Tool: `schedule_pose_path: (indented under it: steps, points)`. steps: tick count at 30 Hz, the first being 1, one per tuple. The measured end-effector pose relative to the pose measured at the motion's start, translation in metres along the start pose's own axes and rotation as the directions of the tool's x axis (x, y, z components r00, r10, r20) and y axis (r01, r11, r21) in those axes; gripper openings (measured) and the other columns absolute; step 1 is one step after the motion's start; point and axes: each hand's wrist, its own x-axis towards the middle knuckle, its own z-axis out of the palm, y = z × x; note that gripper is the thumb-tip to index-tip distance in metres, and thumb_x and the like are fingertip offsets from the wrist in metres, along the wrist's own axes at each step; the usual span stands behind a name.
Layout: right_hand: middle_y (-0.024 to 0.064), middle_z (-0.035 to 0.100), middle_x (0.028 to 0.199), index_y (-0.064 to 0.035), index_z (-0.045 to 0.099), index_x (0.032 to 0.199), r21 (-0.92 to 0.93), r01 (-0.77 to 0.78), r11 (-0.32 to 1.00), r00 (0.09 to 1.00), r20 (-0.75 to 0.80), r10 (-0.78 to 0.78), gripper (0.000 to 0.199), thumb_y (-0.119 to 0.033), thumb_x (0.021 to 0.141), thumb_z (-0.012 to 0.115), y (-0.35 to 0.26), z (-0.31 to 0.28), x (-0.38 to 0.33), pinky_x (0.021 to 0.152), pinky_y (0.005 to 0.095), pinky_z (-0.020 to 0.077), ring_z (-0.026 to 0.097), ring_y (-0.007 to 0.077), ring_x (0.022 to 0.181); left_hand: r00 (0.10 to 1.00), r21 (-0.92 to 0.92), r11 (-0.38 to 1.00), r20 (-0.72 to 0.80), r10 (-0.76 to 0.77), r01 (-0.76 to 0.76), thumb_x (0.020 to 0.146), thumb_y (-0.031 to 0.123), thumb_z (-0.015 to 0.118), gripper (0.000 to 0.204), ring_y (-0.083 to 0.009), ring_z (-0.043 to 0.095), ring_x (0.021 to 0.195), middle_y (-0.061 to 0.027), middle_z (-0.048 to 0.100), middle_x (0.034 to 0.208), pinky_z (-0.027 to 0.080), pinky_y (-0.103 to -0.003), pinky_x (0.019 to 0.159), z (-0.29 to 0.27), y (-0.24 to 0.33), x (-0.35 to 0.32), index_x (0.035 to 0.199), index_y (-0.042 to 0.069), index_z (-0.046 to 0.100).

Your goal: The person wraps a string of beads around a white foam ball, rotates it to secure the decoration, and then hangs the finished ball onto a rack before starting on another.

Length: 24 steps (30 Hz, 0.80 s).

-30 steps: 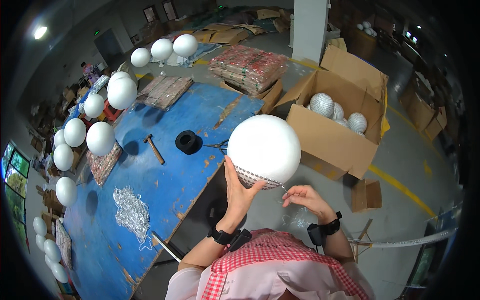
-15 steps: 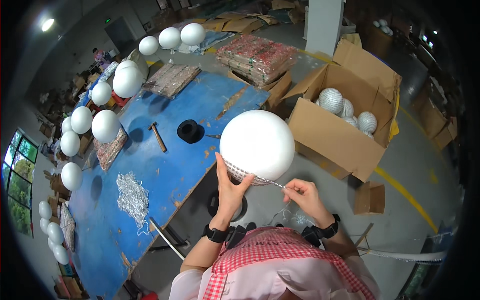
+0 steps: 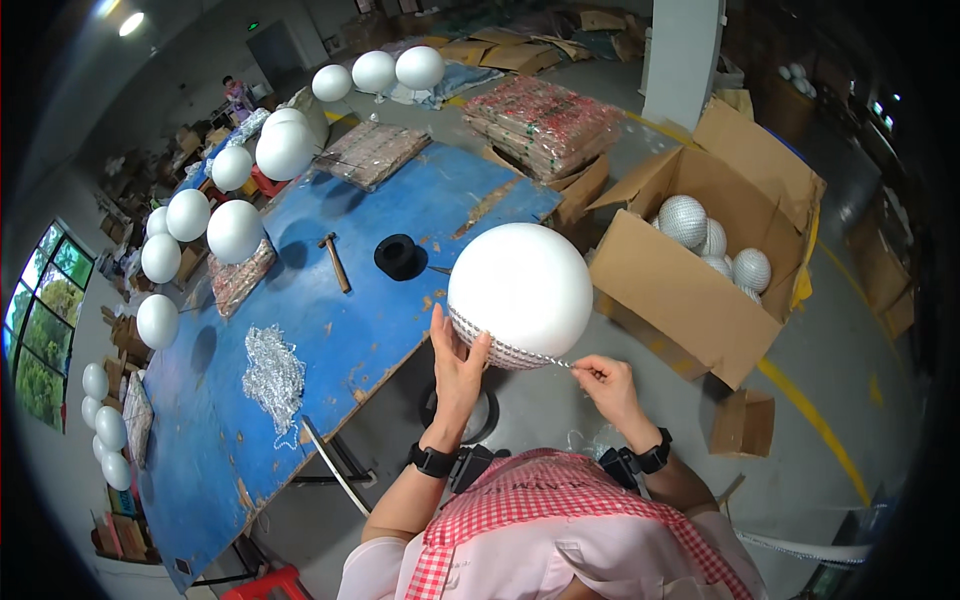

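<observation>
Off the white ball's [image 3: 520,280] five o'clock, the right hand [image 3: 608,388] pinches a silver bead strand [image 3: 545,358] between fingertips; at seven, the half-curled left hand [image 3: 460,372] supports the ball. Farther: black roll [image 3: 396,258] toward ten, hammer [image 3: 336,264] at nine, open cardboard box [image 3: 690,295] at three.

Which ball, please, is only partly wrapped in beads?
The large ball at the left hand; the boxed balls look covered, the other white balls bare.
</observation>
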Motion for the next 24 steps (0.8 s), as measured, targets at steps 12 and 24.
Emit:
schedule_pose_path:
  steps: [12,24]
  points:
    - [0.0034,0.059,0.061,0.0026,0.067,0.095,0.142,-0.177,0.974,0.972,0.18,0.15,0.013,-0.008,0.089,0.061,-0.057,-0.03,-0.025,0.05,0.0231,0.0408,0.055,0.0062,0.056,0.999,0.002,1.0,0.028,0.022,-0.022,0.088,0.029,0.068,0.091,-0.0297,0.033,0.136,-0.0245,0.026,0.149,0.03,-0.037,0.11,-0.014,-0.001,0.006,0.149,-0.002,0.008]
    - [0.0071,0.06,0.065,-0.0044,0.073,0.089,-0.414,0.23,0.881,0.938,-0.145,-0.313,0.014,-0.002,0.076,0.07,-0.072,-0.016,-0.035,0.052,0.0299,0.0425,0.057,0.0181,0.057,1.0,0.018,1.0,-0.001,0.008,-0.008,0.089,0.027,0.066,0.087,-0.0304,0.038,0.132,-0.0269,0.031,0.145,0.032,-0.036,0.109,-0.016,-0.005,0.013,0.148,-0.005,0.01]
